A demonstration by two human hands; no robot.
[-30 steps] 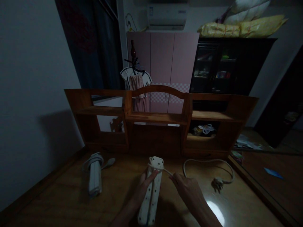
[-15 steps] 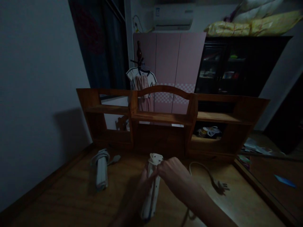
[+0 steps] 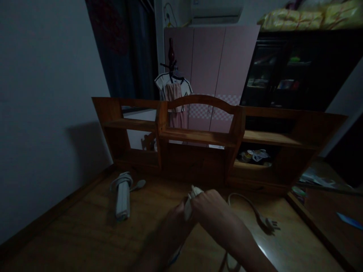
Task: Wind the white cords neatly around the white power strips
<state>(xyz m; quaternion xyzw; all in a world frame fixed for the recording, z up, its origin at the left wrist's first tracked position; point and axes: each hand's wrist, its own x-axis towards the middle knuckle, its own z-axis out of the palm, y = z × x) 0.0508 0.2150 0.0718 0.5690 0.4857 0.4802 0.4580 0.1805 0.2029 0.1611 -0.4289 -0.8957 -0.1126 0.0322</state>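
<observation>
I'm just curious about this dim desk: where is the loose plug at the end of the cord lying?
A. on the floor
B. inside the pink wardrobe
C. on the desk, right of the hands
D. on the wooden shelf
C: the plug lies on the desk, right of the right hand.

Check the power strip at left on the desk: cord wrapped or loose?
Wrapped. The left power strip lies flat on the desk with its cord coiled around its far end; its plug rests beside it.

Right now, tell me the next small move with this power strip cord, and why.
Probably pull the slack toward the power strip and lay another turn. Both hands, left hand and right hand, grip it, while the cord and plug lie loose on the desk.
</observation>
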